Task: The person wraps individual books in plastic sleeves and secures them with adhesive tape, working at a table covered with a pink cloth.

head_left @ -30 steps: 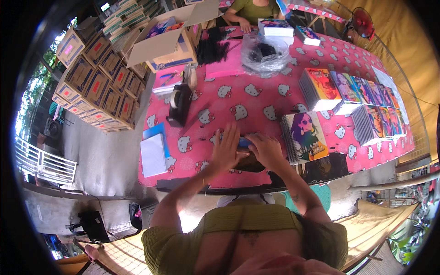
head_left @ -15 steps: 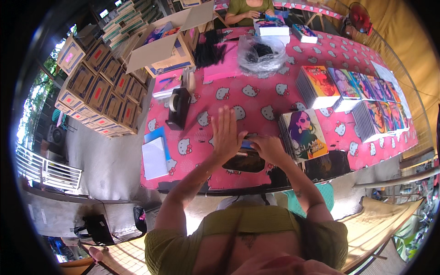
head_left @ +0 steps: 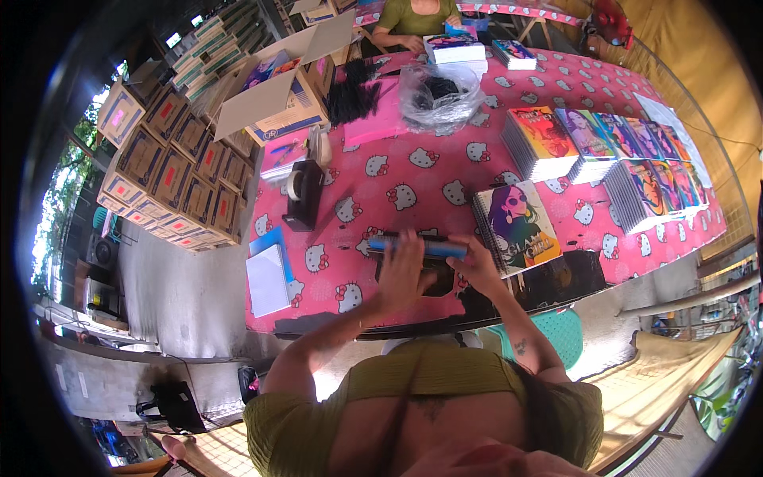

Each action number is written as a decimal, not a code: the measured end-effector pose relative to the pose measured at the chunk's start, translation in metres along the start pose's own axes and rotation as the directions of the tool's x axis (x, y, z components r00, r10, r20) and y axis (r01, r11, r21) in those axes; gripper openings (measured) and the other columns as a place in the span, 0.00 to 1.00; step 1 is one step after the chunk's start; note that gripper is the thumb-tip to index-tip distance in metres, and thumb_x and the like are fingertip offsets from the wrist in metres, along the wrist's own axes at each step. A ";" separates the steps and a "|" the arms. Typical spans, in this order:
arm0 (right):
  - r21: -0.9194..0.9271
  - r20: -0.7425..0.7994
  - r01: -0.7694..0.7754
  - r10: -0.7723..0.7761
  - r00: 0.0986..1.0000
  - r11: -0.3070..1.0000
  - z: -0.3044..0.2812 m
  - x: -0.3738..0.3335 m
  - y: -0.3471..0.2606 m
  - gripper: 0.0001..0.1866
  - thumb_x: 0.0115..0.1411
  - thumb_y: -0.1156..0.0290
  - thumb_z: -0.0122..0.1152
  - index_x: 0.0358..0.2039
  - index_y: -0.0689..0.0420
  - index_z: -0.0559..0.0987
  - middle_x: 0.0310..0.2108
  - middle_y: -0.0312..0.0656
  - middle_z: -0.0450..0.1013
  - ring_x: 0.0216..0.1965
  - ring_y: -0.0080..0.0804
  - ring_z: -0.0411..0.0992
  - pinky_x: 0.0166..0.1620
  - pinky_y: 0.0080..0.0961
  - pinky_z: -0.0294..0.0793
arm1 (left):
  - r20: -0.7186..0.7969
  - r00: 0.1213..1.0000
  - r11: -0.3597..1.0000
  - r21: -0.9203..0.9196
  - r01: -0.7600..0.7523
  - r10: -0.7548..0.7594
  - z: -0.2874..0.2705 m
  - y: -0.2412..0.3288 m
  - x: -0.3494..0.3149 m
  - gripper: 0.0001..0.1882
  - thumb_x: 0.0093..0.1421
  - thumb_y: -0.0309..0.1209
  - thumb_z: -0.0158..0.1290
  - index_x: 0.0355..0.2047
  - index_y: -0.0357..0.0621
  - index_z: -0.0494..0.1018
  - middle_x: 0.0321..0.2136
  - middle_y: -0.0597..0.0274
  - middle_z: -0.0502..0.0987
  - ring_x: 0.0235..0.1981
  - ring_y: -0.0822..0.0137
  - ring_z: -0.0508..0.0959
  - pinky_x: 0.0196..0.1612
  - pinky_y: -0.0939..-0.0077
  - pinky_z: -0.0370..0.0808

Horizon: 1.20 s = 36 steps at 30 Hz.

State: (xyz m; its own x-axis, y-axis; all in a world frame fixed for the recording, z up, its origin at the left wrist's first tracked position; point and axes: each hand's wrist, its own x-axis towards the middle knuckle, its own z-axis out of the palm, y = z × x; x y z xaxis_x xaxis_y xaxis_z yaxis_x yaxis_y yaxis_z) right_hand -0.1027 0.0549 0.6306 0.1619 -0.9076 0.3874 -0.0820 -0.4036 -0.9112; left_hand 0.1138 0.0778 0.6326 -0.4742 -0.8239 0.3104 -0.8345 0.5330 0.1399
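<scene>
A blue notebook stands tilted nearly edge-on above the near edge of the table, its dark edge upward; its cover is too foreshortened to make out. My right hand grips its right end between thumb and fingers. Against its near side lies my left hand, fingers stretched upward and thumb apart, somewhat blurred. Just right of my right hand is a spiral notebook stack with a colourful cover. Below my hands, a dark worn patch shows in the pink tablecloth.
A black tape dispenser stands left of my hands, near a white pad. Notebook stacks line the right. Farther back are a plastic bag, black strips and an open carton. Another person sits across.
The notebook's long blue side has come into view. My left hand has dropped from above the table onto it, and my right hand has shifted slightly right and down along its end.
</scene>
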 end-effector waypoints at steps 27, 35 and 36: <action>-0.117 0.131 -0.184 0.199 0.971 0.976 0.005 -0.001 0.009 0.11 0.61 0.75 0.59 0.44 0.63 0.79 0.25 0.46 0.77 0.25 0.28 0.73 0.31 0.29 0.72 | -0.045 0.997 0.974 0.220 -0.051 0.063 -0.019 0.023 0.065 0.44 0.64 0.58 0.41 0.66 0.29 0.54 0.68 0.37 0.52 0.70 0.43 0.51 0.67 0.38 0.46; -0.111 0.121 -0.194 0.207 0.971 0.975 0.001 -0.002 0.018 0.10 0.62 0.72 0.60 0.41 0.64 0.79 0.21 0.48 0.75 0.16 0.31 0.73 0.22 0.30 0.70 | -0.110 0.990 0.995 0.028 -0.091 0.094 0.002 0.035 0.044 0.44 0.67 0.59 0.35 0.67 0.29 0.54 0.70 0.38 0.49 0.72 0.46 0.48 0.68 0.38 0.43; -0.121 0.130 -0.201 0.216 0.968 0.972 0.000 0.000 0.012 0.10 0.62 0.72 0.60 0.41 0.64 0.79 0.22 0.47 0.76 0.17 0.31 0.74 0.22 0.29 0.72 | -0.100 0.990 0.995 0.022 -0.097 0.099 0.004 0.037 0.034 0.43 0.68 0.58 0.36 0.66 0.29 0.54 0.70 0.38 0.50 0.72 0.46 0.48 0.68 0.38 0.43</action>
State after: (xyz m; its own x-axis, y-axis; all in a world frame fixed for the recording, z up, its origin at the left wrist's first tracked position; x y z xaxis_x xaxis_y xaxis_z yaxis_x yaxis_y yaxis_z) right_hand -0.1032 0.0501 0.6199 0.2671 -0.9503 0.1597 -0.2309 -0.2240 -0.9469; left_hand 0.0662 0.0686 0.6449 -0.5241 -0.7436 0.4152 -0.7903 0.6063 0.0883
